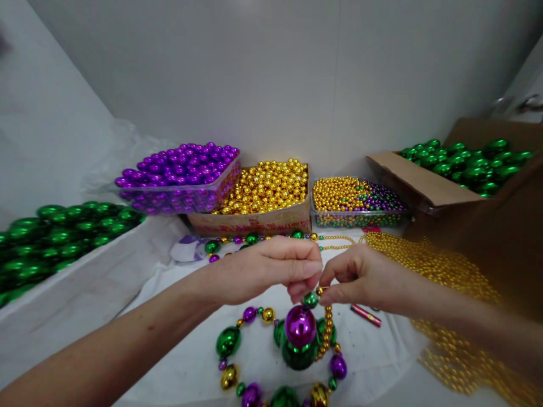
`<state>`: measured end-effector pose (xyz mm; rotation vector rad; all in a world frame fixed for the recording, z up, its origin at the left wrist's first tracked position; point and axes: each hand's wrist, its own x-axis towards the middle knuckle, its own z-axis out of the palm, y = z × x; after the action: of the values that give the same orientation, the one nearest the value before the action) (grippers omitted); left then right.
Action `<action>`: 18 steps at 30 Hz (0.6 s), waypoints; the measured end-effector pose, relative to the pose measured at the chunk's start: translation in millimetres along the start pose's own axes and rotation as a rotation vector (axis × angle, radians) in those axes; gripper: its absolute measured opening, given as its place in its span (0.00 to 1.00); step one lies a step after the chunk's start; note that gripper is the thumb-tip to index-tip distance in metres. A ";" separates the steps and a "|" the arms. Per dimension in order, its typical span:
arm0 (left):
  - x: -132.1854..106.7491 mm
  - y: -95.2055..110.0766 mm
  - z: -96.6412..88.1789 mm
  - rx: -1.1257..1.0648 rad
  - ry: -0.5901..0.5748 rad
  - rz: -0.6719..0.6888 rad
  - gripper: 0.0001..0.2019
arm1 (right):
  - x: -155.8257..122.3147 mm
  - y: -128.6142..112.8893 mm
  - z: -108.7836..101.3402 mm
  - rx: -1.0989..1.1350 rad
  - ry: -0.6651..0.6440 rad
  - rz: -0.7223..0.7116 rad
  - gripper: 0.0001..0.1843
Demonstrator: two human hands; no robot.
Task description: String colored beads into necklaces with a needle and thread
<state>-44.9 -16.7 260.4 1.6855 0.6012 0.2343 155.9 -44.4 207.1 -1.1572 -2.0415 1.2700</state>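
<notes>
My left hand (271,268) and my right hand (360,277) meet above the table, both pinched shut on a bead strand (311,298) at the same spot. A small green bead and a large purple ball (300,326) hang just under the fingers, with a short run of small gold beads (327,328) beside them. The rest of the strand (231,342) lies in a loop on the white cloth below, made of large green, purple and gold balls.
Purple balls fill a clear tray (182,175), gold balls a cardboard box (265,189), and small mixed beads a clear bin (356,200). Green balls sit at left (59,234) and in a box at right (466,161). Gold strands (436,271) pile at right. A red lighter (365,315) lies nearby.
</notes>
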 end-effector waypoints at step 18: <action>25.3 -76.8 9.7 -0.624 0.357 0.150 0.09 | 8.9 54.8 60.0 0.587 0.417 0.129 0.12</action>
<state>-38.7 -4.8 180.1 1.0852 0.5840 0.7614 129.3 -54.5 130.4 -1.1498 -1.1985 1.4122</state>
